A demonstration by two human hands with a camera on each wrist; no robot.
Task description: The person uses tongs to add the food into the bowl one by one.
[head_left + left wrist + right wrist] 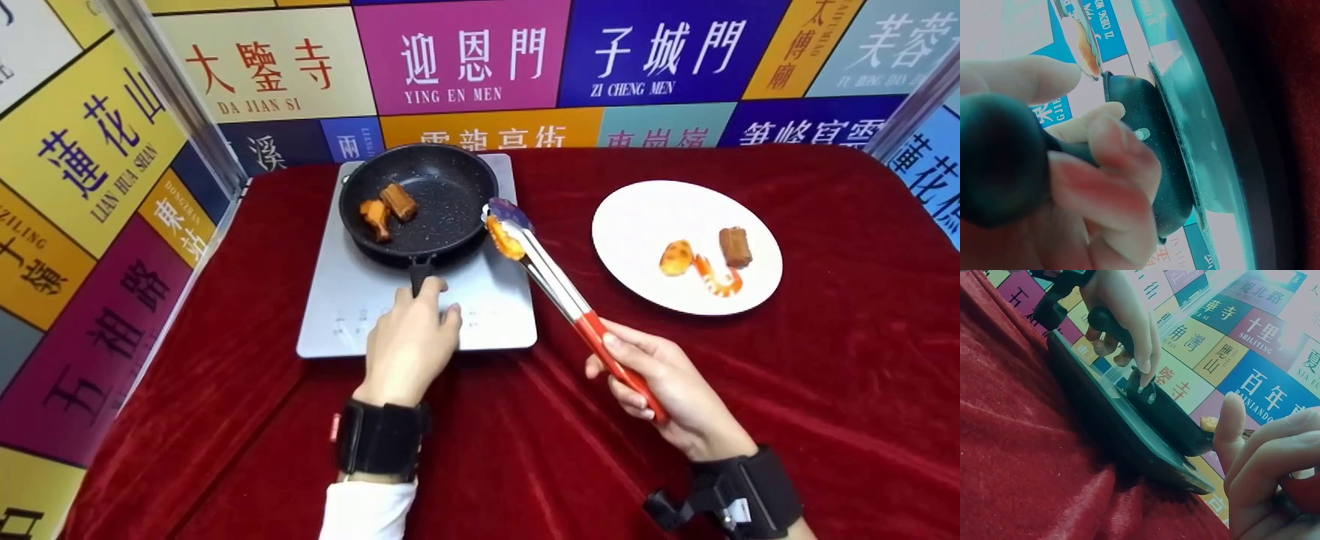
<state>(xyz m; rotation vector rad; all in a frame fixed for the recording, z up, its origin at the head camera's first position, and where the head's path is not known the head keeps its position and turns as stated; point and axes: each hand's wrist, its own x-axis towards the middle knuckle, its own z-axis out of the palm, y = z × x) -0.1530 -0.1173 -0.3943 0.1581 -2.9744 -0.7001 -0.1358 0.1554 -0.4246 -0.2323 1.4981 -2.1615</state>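
My left hand (pixel 412 341) grips the handle (pixel 421 276) of a black frying pan (pixel 454 191) on a silver induction cooktop (pixel 495 315). A drumstick (pixel 375 217) and a brown rib-like piece (pixel 399 201) lie in the pan's left half. In my right hand (pixel 667 379) are red-handled metal tongs (pixel 556 279). Their tips pinch a yellow-orange food piece (pixel 505 240) just outside the pan's right rim. The left wrist view shows that piece above the pan's side, and fingers (pixel 1100 197) curled about the handle. In the right wrist view, the tongs are mostly hidden behind my fingers (pixel 1269 461).
To the right, a white plate (pixel 637 232) carries a shrimp (pixel 718 279), a spotted yellow piece (pixel 676 258) and another brown rib-like piece (pixel 736 247). Dark red velvet cloth (pixel 525 435) covers the table. Colourful lettered panels (pixel 465 60) stand behind and at the sides.
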